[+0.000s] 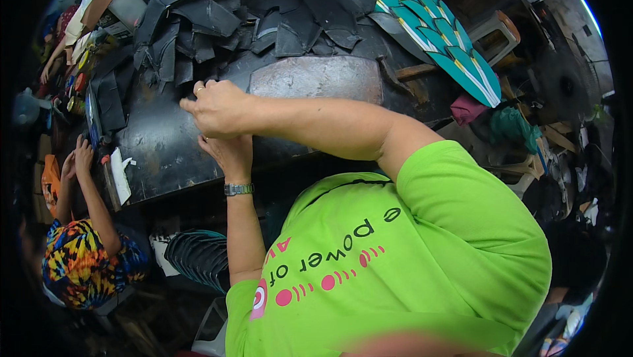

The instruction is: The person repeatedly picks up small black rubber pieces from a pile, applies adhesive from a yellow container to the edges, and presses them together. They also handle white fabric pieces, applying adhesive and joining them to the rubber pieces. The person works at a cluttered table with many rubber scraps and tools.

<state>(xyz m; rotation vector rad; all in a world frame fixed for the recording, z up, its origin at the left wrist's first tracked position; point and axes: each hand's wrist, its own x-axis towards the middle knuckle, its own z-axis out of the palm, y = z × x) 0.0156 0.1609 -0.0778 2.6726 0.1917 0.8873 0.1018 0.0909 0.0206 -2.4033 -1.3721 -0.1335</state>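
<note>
My right hand (221,110) is over the black worktable (165,152), its fingers curled. Just below it and partly covered by it is my left hand (231,154), with a metal watch (239,189) on the wrist. The two hands meet, and whatever is between their fingers is hidden. Beyond them lies a heap of black cut sheet pieces (290,34), overlapping one another. To the right of my hands, a worn grey slab (316,80) rests on the table behind my right forearm.
Overlapping teal pointed pieces (422,21) with white strips extend along the far right. A person in a patterned shirt (89,258) works at left, hands (80,158) by the table edge. A white scrap (120,176) lies near. A dark stack (196,258) sits below the table.
</note>
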